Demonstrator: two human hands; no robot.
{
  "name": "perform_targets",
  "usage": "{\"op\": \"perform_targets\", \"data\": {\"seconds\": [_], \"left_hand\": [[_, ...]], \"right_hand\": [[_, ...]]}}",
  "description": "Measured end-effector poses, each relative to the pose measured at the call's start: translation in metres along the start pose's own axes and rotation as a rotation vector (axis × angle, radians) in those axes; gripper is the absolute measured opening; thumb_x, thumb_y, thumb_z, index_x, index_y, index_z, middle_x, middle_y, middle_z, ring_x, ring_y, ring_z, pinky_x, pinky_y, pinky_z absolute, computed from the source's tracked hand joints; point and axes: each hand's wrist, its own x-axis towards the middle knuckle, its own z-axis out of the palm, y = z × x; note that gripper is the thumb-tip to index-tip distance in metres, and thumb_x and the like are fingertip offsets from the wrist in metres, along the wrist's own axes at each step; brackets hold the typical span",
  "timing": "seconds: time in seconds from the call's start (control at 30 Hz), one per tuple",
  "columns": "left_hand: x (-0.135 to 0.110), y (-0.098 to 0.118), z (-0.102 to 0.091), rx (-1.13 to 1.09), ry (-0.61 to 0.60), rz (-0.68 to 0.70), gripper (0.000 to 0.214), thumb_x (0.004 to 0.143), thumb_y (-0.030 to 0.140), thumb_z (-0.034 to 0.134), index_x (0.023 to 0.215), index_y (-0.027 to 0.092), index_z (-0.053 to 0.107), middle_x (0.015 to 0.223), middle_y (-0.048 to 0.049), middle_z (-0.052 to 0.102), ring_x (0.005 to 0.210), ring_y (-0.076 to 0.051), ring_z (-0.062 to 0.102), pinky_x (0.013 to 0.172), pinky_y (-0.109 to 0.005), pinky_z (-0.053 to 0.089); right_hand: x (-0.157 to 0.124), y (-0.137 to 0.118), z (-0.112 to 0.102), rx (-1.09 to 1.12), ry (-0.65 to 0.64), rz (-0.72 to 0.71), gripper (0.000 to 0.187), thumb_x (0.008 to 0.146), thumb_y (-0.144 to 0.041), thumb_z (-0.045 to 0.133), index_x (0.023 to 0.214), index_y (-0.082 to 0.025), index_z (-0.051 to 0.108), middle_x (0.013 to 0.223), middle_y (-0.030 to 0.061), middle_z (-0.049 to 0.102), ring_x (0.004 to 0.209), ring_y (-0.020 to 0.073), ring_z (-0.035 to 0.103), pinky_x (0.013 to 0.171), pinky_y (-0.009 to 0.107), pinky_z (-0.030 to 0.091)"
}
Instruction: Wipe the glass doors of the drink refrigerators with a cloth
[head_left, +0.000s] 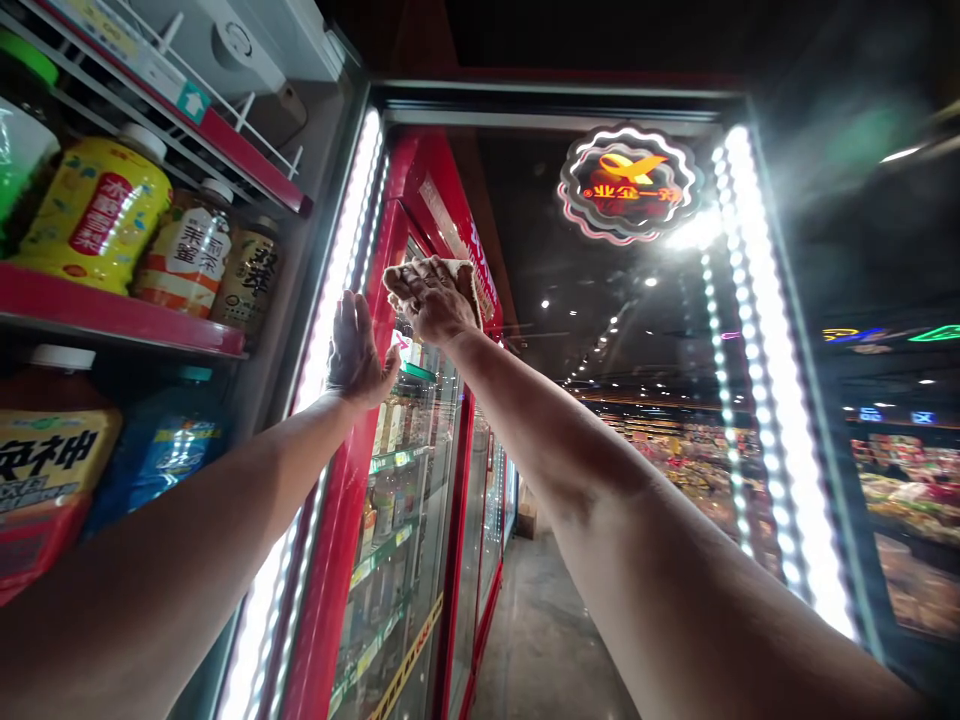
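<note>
Head view: near the top left of the LED-edged clear glass door [555, 103], the right hand [431, 302] spreads over a beige folded fabric cloth [466, 283], seemingly pressing, not clenching. By the door's left edge, the left hand [354, 352] is unclenched, holding nothing. Likely soft and light, the cloth suits a flat palm or edge grip.

Right hand [436, 303] spread over cloth [466, 278] — left hand [355, 358] beside.

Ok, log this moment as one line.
right hand: over cloth, against glass door | left hand: open, near lit edge | bottles: shelved at left
</note>
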Motion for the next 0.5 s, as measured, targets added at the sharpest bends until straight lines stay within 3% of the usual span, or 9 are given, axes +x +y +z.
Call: {"op": "perform_targets", "data": {"seconds": [0.1, 0.27, 0.43, 0.5], "left_hand": [[0.000, -0.003, 0.002, -0.004, 0.021, -0.003, 0.099, 0.094, 0.052, 0.043, 0.164, 0.011, -0.014, 0.172, -0.0147, -0.016, 0.160, -0.033, -0.014, 0.133, -0.052, 0.009], [-0.001, -0.006, 0.006, -0.027, 0.071, 0.041, 0.099, 0.095, 0.053, 0.044, 0.164, 0.012, -0.013, 0.171, -0.0126, -0.022, 0.160, -0.033, -0.014, 0.133, -0.052, 0.011], [0.001, -0.008, 0.010, -0.061, 0.083, 0.035, 0.099, 0.092, 0.051, 0.048, 0.165, 0.013, -0.008, 0.171, -0.0143, -0.023, 0.160, -0.036, -0.013, 0.131, -0.058, 0.014], [0.001, -0.008, 0.010, -0.070, 0.084, 0.026, 0.098, 0.091, 0.049, 0.048, 0.165, 0.012, -0.005, 0.171, -0.0148, -0.023, 0.160, -0.037, -0.012, 0.130, -0.058, 0.017]], "right_hand": [[0.007, -0.013, 0.005, -0.055, 0.041, 0.079, 0.056, 0.102, -0.035, 0.049, 0.157, -0.025, 0.046, 0.168, -0.0008, 0.037, 0.160, 0.0306, 0.020, 0.133, 0.055, 0.014], [0.016, -0.026, 0.012, -0.017, -0.088, -0.196, 0.047, 0.103, -0.035, 0.048, 0.149, -0.029, 0.056, 0.164, -0.0033, 0.045, 0.156, 0.0274, 0.031, 0.133, 0.051, 0.017], [0.024, -0.030, 0.019, 0.031, -0.011, -0.093, 0.046, 0.105, -0.030, 0.042, 0.149, -0.018, 0.053, 0.155, 0.0026, 0.057, 0.150, 0.0247, 0.039, 0.130, 0.050, 0.024], [0.028, -0.036, 0.020, 0.001, -0.023, -0.174, 0.044, 0.107, -0.031, 0.037, 0.143, -0.014, 0.056, 0.149, 0.0072, 0.061, 0.144, 0.0266, 0.044, 0.128, 0.054, 0.023]]}}
